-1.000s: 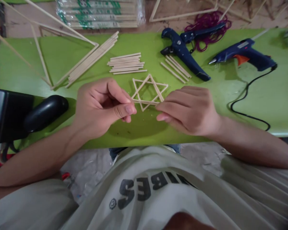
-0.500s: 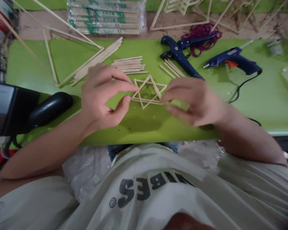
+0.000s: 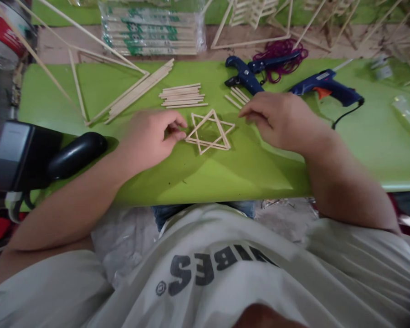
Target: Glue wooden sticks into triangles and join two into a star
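A six-pointed star of thin wooden sticks (image 3: 222, 132) lies flat on the green table. Beside its left point is my left hand (image 3: 150, 139), fingers curved and a gap between thumb and fingertips; whether the thumb touches the star I cannot tell. My right hand (image 3: 282, 120) hovers right of the star, fingers stretched toward a few short sticks (image 3: 238, 96), with nothing visible in them. Its thumb is mostly hidden. Behind the star sits a bundle of short sticks (image 3: 182, 95). A blue hand cutter (image 3: 244, 75) lies behind my right hand, partly covered by it.
A blue glue gun (image 3: 328, 86) with a cord lies at right, by purple string (image 3: 276, 75). Longer sticks (image 3: 141, 93) and a stick frame (image 3: 77, 86) lie at left. A black device (image 3: 20, 150) stands left; packaged sticks (image 3: 150, 32) lie at the back.
My right hand has moved back from the star's right side toward the short sticks and cutter. My left hand has drawn slightly left, its fingers more curled. The star keeps its place.
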Motion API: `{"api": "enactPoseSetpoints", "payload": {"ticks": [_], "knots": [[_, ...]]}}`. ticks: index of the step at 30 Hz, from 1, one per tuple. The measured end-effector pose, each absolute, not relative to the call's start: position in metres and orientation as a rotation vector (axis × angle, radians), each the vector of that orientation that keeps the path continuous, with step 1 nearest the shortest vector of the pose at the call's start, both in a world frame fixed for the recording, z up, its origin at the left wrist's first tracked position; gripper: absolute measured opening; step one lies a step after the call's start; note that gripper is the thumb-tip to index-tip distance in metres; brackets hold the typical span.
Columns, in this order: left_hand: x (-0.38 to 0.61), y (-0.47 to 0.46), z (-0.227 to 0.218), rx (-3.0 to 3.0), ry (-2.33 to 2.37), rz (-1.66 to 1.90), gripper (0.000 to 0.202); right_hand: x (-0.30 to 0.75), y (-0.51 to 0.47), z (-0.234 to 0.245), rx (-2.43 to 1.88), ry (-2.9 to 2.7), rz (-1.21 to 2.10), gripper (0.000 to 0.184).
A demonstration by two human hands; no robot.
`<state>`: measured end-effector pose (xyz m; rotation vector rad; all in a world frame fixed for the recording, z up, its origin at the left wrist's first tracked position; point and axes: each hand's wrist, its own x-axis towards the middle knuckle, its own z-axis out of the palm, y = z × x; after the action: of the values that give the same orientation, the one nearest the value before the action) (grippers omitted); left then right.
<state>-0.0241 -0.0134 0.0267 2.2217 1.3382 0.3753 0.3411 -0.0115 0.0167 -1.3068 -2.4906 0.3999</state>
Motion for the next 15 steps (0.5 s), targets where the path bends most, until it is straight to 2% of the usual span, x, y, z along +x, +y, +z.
{"api": "enactPoseSetpoints", "payload": {"ticks": [3,9,15], "knots": [[-0.031,-0.010,0.027,2.235,1.360,0.353,0.020,0.344,-0.010,0.021,-1.257,-2.510,0.348,0.043],[-0.038,-0.011,0.024,2.306,1.355,0.230,0.038,0.347,-0.009,0.021,-1.330,-2.556,0.320,0.033],[-0.029,-0.014,0.017,2.321,1.322,0.230,0.021,0.330,-0.007,0.013,-1.287,-2.588,0.364,0.032]]}}
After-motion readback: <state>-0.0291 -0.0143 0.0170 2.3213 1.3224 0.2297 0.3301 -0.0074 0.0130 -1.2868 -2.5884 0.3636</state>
